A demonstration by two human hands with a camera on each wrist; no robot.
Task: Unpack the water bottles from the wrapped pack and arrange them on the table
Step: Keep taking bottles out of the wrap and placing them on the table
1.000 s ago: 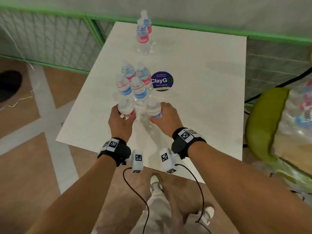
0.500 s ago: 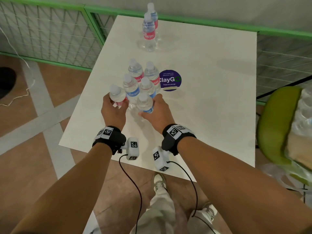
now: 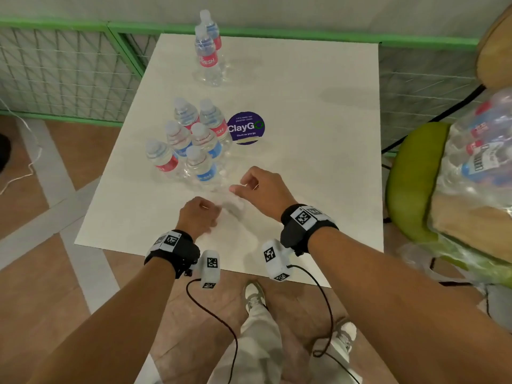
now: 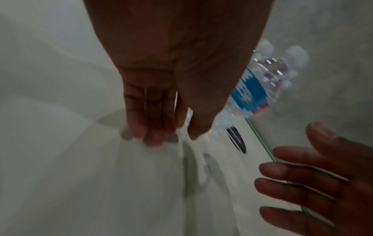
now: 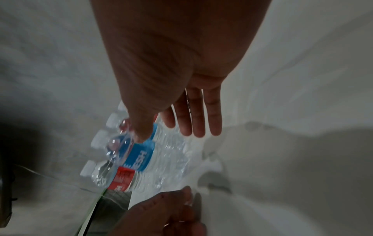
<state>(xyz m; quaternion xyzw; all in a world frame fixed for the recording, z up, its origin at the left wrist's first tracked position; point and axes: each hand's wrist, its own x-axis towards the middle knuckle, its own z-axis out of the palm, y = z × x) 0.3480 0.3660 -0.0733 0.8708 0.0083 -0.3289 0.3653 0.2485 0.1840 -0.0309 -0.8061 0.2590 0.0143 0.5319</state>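
We find both hands above the near part of the white surface (image 3: 304,134), neither one holding anything. The left hand (image 3: 198,217) shows loosely bent fingers in the head view; in the left wrist view its fingers (image 4: 149,111) run nearly straight and together, tips just above the surface. The right hand (image 3: 263,189) is likewise relaxed, fingers (image 5: 197,115) extended and clear of the bottles.

We count 6 water bottles in a cluster (image 3: 191,142) standing upright on the left-centre of the surface, packed closely together in staggered rows. The nearest, a blue-labelled bottle (image 3: 199,167), stands just beyond the right hand and apart from it. A red-labelled bottle (image 3: 162,159) sits at the cluster's left edge. 2 further bottles (image 3: 207,51) stand upright one behind the other near the far edge, well apart from the cluster.

A round purple sticker (image 3: 246,128) lies flat on the surface just right of the cluster. The wrapped pack (image 3: 476,151), with bottles visible inside the plastic, rests on a green chair (image 3: 407,184) to the right of the surface.
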